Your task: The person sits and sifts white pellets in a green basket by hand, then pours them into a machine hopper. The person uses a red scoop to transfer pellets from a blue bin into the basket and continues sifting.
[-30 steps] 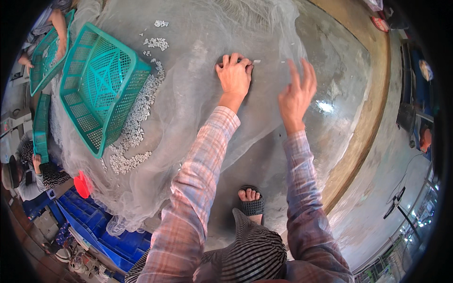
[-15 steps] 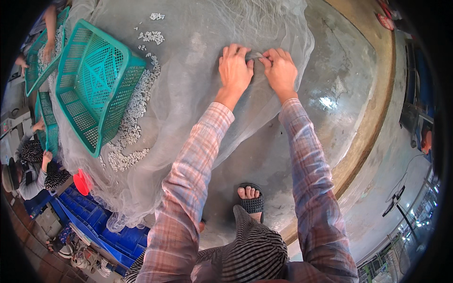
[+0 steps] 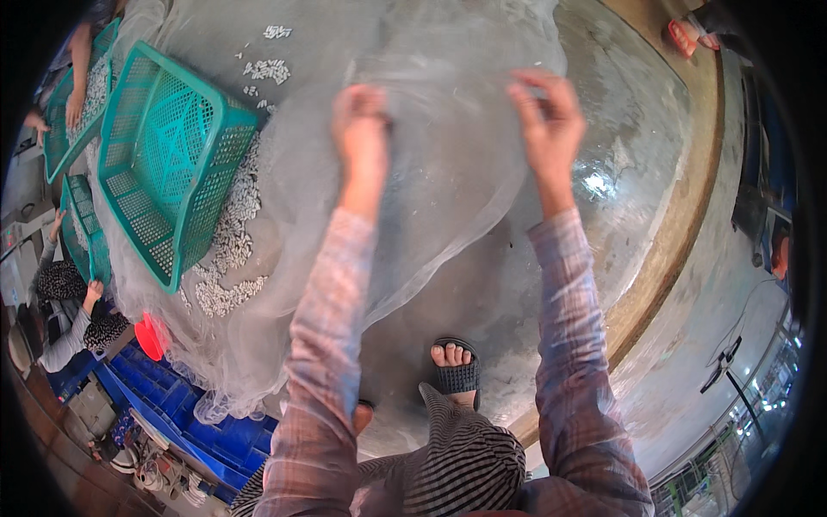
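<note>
A thin, pale mesh net (image 3: 310, 181) lies spread in loose folds over the wet concrete floor. My left hand (image 3: 362, 129), smeared by motion, is curled closed over the net, with a small dark bit at its inner side. Well apart to the right, my right hand (image 3: 551, 112) is raised near the net's edge, thumb and fingers apart, with nothing visible in it. Between the two hands the mesh is blurred.
Left of my hands, a green perforated basket (image 3: 207, 172) stands tilted beside scattered small white pieces (image 3: 228, 246). Other people handle a second green basket (image 3: 73, 121) and a third (image 3: 86, 224). Blue crates (image 3: 172, 401) and a red round object (image 3: 148, 336) lie lower left. A sandaled foot (image 3: 685, 36) is upper right.
My hands, close together pinching the net before, have moved apart, left hand leftward, right hand rightward. My right hand has let go. Another person's foot has come further in at upper right.
</note>
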Demonstrator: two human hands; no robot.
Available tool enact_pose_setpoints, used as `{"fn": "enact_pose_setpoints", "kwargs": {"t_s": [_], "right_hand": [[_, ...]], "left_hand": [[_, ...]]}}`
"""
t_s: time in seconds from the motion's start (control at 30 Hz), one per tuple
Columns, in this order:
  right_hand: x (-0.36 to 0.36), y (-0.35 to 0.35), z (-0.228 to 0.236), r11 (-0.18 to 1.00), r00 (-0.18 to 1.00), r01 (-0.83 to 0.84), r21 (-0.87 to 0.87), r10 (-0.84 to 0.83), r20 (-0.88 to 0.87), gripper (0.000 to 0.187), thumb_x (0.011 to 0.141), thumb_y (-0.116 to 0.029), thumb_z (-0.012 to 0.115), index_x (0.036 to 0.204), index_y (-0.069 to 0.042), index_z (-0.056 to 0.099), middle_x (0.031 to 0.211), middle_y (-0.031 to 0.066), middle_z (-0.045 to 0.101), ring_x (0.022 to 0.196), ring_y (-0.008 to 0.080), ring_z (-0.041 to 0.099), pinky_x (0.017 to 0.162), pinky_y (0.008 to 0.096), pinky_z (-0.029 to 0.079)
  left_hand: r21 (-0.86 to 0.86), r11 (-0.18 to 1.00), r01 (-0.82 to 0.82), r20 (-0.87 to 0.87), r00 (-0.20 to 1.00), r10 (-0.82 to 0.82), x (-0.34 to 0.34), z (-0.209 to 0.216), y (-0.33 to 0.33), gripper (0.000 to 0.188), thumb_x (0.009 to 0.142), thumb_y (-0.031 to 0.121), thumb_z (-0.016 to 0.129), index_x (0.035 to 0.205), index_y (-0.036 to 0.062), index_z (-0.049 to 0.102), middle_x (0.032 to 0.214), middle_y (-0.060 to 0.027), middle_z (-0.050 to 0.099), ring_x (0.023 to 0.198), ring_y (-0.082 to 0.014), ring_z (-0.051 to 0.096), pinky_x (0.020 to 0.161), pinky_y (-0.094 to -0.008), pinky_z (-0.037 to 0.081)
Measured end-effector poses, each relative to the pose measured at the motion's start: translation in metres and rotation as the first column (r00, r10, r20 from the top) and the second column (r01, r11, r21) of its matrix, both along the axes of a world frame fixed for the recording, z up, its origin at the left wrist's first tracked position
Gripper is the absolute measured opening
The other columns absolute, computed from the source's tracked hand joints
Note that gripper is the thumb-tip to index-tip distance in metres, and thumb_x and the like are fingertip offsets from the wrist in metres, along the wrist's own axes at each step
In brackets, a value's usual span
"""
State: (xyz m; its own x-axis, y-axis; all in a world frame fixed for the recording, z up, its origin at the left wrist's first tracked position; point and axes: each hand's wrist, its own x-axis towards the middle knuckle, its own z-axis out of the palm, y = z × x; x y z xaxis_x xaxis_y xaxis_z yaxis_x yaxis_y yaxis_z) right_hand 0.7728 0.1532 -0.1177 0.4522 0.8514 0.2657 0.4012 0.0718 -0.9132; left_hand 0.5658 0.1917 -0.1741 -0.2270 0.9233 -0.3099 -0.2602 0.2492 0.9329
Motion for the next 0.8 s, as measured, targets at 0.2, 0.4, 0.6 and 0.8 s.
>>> {"fn": "enact_pose_setpoints", "kwargs": {"t_s": [0.2,0.4,0.6,0.8], "right_hand": [[0.098,0.047,-0.044,0.945,0.786,0.323,-0.052,-0.237,0.57,0.028,0.087,-0.022,0.065,0.112,-0.008,0.066,0.119,0.0124,0.061,0.11,0.024,0.058,0.09,0.0359,0.047],[0.052,0.118,-0.048,0.981,0.659,0.133,-0.14,0.018,0.752,0.06,0.085,-0.017,0.062,0.14,-0.012,0.04,0.143,0.0185,0.04,0.132,0.0352,0.039,0.106,0.0483,0.036],[0.091,0.095,-0.079,0.988,0.507,-0.079,-0.136,0.157,0.848,0.042,0.09,-0.004,0.049,0.131,-0.012,0.05,0.136,0.0081,0.05,0.124,0.0314,0.047,0.101,0.0416,0.042],[0.06,-0.003,-0.046,0.996,0.648,-0.062,-0.068,0.092,0.756,0.049,0.072,0.012,0.05,0.114,-0.009,0.063,0.112,0.0072,0.061,0.098,0.0277,0.057,0.085,0.0362,0.049]], "left_hand": [[0.168,0.986,-0.013,-0.043,0.999,0.02,-0.126,0.031,-0.028,0.029,0.098,0.021,0.047,0.113,-0.0021,0.055,0.1,-0.012,0.064,0.089,-0.0202,0.063,0.073,-0.0337,0.053],[-0.004,0.957,0.291,-0.844,0.512,-0.159,-0.17,0.007,-0.041,0.033,0.097,0.022,0.046,0.12,-0.0012,0.051,0.114,-0.0126,0.06,0.098,-0.0226,0.061,0.078,-0.0352,0.051],[-0.123,0.943,0.308,-0.869,0.426,-0.253,-0.157,0.005,-0.029,0.029,0.098,0.017,0.045,0.123,0.0027,0.049,0.121,-0.0098,0.055,0.11,-0.0226,0.054,0.093,-0.0341,0.046],[0.162,0.972,0.167,0.117,0.975,-0.187,-0.209,-0.048,-0.042,0.034,0.094,0.012,0.052,0.126,0.0012,0.047,0.128,-0.0108,0.05,0.119,-0.0211,0.047,0.101,-0.0324,0.04]]}}
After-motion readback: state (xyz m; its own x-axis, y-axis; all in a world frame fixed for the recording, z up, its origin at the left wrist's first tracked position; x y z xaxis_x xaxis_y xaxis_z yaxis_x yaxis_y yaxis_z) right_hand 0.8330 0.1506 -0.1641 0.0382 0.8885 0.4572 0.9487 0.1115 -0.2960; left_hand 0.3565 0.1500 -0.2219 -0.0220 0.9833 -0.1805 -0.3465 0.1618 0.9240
